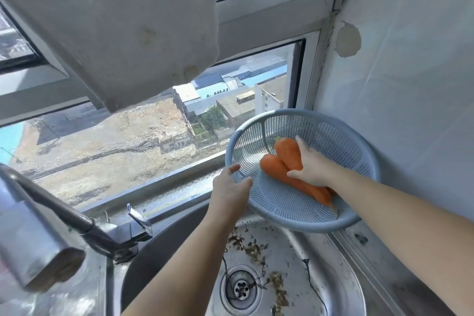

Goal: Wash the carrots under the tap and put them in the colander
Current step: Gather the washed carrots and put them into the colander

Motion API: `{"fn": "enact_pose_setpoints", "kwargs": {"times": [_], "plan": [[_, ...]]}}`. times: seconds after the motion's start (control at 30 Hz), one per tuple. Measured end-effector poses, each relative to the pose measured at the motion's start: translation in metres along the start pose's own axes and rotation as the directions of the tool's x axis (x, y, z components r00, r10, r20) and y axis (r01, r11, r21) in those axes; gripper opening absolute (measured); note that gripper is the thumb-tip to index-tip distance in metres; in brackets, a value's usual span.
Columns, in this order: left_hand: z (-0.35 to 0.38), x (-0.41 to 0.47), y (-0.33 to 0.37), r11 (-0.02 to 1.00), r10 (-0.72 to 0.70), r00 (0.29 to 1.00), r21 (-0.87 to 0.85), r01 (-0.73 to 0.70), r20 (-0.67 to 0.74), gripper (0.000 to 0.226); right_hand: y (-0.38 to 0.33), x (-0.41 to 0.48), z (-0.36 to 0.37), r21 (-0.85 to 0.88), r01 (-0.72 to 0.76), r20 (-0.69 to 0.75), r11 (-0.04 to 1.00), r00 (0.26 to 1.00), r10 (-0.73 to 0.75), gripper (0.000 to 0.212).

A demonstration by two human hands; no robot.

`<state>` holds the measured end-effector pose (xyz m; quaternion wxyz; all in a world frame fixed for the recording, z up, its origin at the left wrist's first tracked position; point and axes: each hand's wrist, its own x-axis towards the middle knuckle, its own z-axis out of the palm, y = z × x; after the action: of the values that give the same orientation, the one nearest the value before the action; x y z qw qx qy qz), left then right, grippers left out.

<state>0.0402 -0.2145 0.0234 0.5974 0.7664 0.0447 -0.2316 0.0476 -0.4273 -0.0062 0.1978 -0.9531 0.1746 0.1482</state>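
A light blue plastic colander [331,136] sits tilted at the back right corner, over the sink's far edge. Two orange carrots [275,167] lie side by side inside it. My right hand [310,164] is inside the colander, its fingers wrapped over the carrot on the right, thumb against the other. My left hand [230,187] holds the colander's near left rim, with fingers over the edge and thumb on the inside. The tap [77,218] reaches in from the left; no water shows running from it.
The steel sink [320,277] below has a round drain [241,288] and dark scraps scattered across its bottom. A window and its sill run behind the tap. A white tiled wall stands on the right. A grey cloth hangs overhead.
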Motion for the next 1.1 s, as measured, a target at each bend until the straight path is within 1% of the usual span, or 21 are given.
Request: {"fn": "enact_pose_setpoints", "kwargs": {"times": [0.07,0.17,0.2,0.27,0.33,0.4,0.43,0.5,0.6,0.67,0.73,0.77,0.83,0.97,1.1], "plan": [[-0.001,-0.002,-0.003,0.999,0.002,1.0,-0.034,-0.002,-0.006,0.05,0.002,-0.005,0.0,-0.004,0.01,-0.025,1.0,1.0,-0.01,0.105],[-0.003,-0.006,-0.006,0.995,0.006,1.0,-0.096,-0.007,-0.013,0.047,-0.002,-0.012,0.001,-0.086,0.014,-0.054,0.996,0.998,-0.018,0.106],[-0.003,-0.007,-0.008,0.993,0.001,1.0,-0.118,-0.002,-0.013,0.046,-0.003,-0.014,0.002,-0.121,0.001,-0.087,0.993,0.996,-0.012,0.1],[-0.004,-0.01,-0.01,0.987,-0.013,1.0,-0.159,0.011,-0.008,0.043,-0.003,-0.016,0.004,-0.138,-0.007,-0.185,0.99,0.982,-0.019,0.072],[-0.004,-0.012,-0.012,0.983,-0.027,1.0,-0.18,0.029,0.015,0.045,-0.003,-0.016,0.001,-0.055,0.012,-0.267,0.998,0.963,-0.026,0.051],[-0.003,-0.011,-0.012,0.983,-0.021,0.999,-0.181,0.026,0.028,0.049,-0.001,-0.011,-0.009,-0.002,0.021,-0.364,1.0,0.931,-0.021,0.043],[-0.003,-0.011,-0.012,0.984,-0.01,1.0,-0.175,0.014,0.025,0.048,0.001,-0.008,-0.013,0.004,0.014,-0.397,1.0,0.918,-0.011,0.043],[-0.001,-0.011,-0.012,0.985,0.005,1.0,-0.171,-0.002,0.018,0.046,0.007,-0.001,-0.018,0.009,-0.018,-0.379,1.0,0.925,0.02,0.049],[-0.001,-0.01,-0.013,0.987,0.014,1.0,-0.162,-0.011,0.017,0.046,0.013,0.001,-0.014,-0.046,-0.051,-0.254,0.998,0.967,0.038,0.06],[-0.001,-0.007,-0.014,0.989,0.019,1.0,-0.144,-0.017,0.01,0.046,0.011,-0.003,-0.011,-0.125,-0.051,-0.183,0.991,0.983,0.028,0.077],[0.001,-0.005,-0.016,0.991,0.02,1.0,-0.131,-0.019,0.003,0.047,0.006,-0.011,-0.007,-0.217,-0.02,-0.05,0.976,0.999,0.009,0.099],[0.002,-0.004,-0.017,0.992,0.02,1.0,-0.125,-0.02,-0.001,0.048,0.003,-0.013,-0.005,-0.254,-0.006,0.013,0.967,1.0,0.01,0.105],[0.004,-0.004,-0.016,0.993,0.019,1.0,-0.114,-0.02,-0.008,0.049,0.001,-0.013,-0.003,-0.282,0.001,0.082,0.959,0.996,0.023,0.109],[0.003,-0.004,-0.012,0.996,0.018,1.0,-0.091,-0.019,-0.003,0.05,-0.001,-0.012,-0.008,-0.263,-0.012,0.096,0.965,0.995,0.039,0.11],[-0.002,-0.009,-0.011,0.996,-0.003,0.999,-0.089,0.007,0.046,0.054,-0.002,-0.02,-0.009,-0.246,0.013,0.006,0.969,1.0,-0.012,0.108]]}}
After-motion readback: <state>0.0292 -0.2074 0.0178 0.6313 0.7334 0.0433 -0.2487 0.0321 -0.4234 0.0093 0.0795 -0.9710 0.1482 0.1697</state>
